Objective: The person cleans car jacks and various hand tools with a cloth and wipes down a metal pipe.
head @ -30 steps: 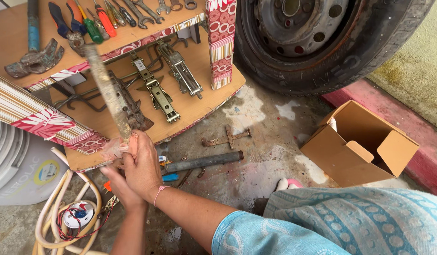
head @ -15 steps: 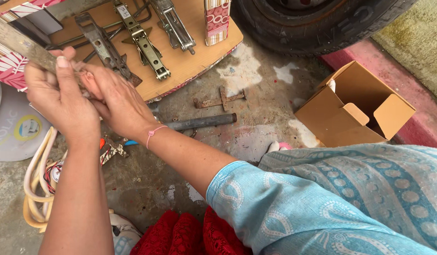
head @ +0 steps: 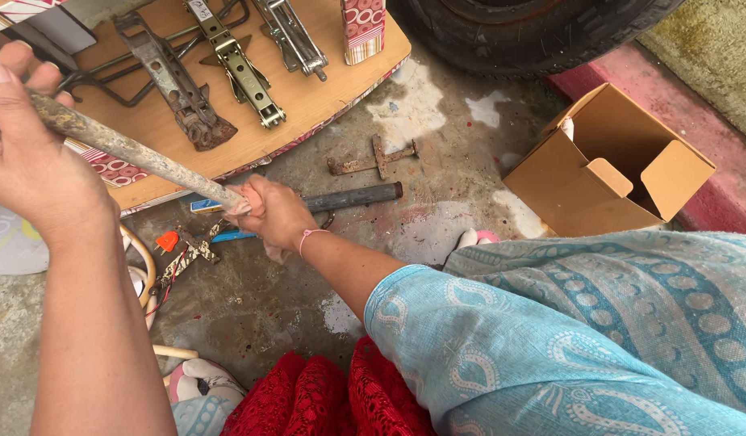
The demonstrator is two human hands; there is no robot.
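Rusty rod [head: 139,157] slanting across the upper left of the view, held off the floor [head: 437,226] at both ends. Left hand [head: 30,153] gripping the upper end, fingers [head: 18,60] curled shut around it; right hand [head: 276,214] clamped on the lower end, seemingly through a scrap of pale cloth, though hard telling for sure. Rough, flaking surface all along the shaft.

Lying just behind the right hand on the concrete: a dark metal pipe [head: 357,196], and beyond it a rusted cross-shaped bracket [head: 373,161]. Sitting nearer the left forearm: a blue-handled tool [head: 227,236], an orange bit [head: 168,241] and some coiled cable. Resting further out, a wooden board [head: 308,97] carrying several scissor jacks [head: 175,81], its curved edge overhanging the floor. Standing open to the right, a cardboard box [head: 607,169]; looming at the top edge, a tyre [head: 518,32].

Likely risks: gripping a corroded rod bare-handed at the upper end, so scraping or cutting skin on flakes; right hand slipping along the shaft if the cloth bunches; dropping the lower end onto the pipe or tools below, given how crowded the floor is there.
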